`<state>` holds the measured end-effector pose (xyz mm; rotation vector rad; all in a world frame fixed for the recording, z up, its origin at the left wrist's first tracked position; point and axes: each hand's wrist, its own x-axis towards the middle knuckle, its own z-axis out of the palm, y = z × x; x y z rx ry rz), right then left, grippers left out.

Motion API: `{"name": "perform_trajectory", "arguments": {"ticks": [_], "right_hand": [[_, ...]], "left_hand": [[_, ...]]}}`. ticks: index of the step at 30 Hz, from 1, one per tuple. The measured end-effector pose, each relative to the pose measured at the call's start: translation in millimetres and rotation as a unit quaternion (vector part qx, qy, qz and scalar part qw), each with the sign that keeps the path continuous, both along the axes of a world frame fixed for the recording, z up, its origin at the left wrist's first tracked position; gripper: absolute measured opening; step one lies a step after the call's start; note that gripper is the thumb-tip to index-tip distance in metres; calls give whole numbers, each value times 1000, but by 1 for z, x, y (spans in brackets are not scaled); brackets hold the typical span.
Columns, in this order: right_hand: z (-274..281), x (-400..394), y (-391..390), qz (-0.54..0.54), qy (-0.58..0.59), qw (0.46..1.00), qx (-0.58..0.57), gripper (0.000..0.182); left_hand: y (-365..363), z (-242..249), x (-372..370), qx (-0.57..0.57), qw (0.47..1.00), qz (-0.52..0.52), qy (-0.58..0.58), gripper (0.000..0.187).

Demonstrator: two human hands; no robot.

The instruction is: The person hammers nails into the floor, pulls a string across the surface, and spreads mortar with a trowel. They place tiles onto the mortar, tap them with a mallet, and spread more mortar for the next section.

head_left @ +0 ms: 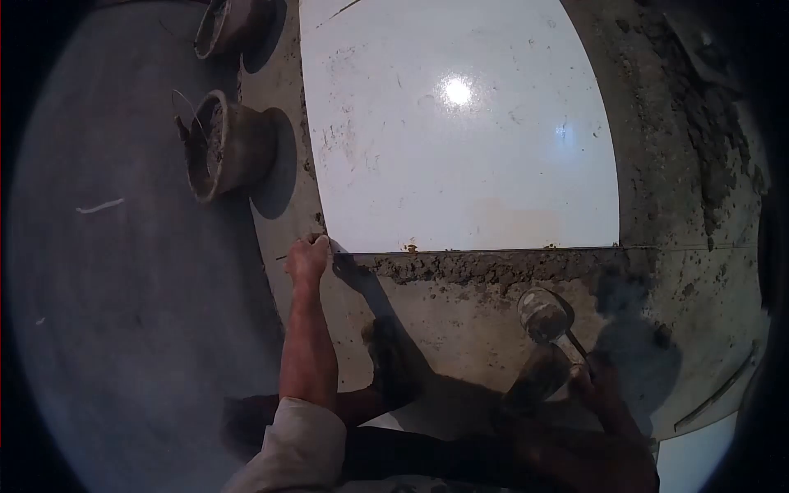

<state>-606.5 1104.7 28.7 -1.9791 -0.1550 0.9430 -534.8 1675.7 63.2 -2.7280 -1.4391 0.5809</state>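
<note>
A large white glossy tile (460,164) lies on the floor, with crumbly mortar (460,268) along its near edge. My left hand (307,256) is at the tile's near left corner, its fingers closed together; what they pinch, if anything, is too small to tell. At the lower right, my right hand (590,380) is wrapped round the handle of a trowel (542,314). The trowel's rounded blade, smeared with mortar, is over the floor just short of the mortar strip.
A bucket with mortar (246,148) stands left of the tile, and another bucket (234,26) is farther up. Rough mortar (711,148) runs along the right side. A thin strip (717,390) and part of another white tile (697,456) lie at the lower right.
</note>
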Motion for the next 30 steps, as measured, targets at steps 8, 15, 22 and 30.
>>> {"name": "perform_trajectory", "arguments": {"ticks": [8, 15, 22, 30], "right_hand": [[-1, 5, 0, -9, -7, 999, -33, 33], [-3, 6, 3, -8, -63, 996, -57, 31], [-7, 2, 0, -27, -55, 998, -33, 32], [-10, 1, -2, -2, -41, 997, -58, 38]], "left_hand": [[9, -3, 8, -71, 995, -21, -72, 42], [8, 0, 13, -90, 988, -67, -106, 33], [2, 2, 1, -57, 986, -59, -145, 36], [31, 0, -10, -8, 969, -21, -246, 44]]}}
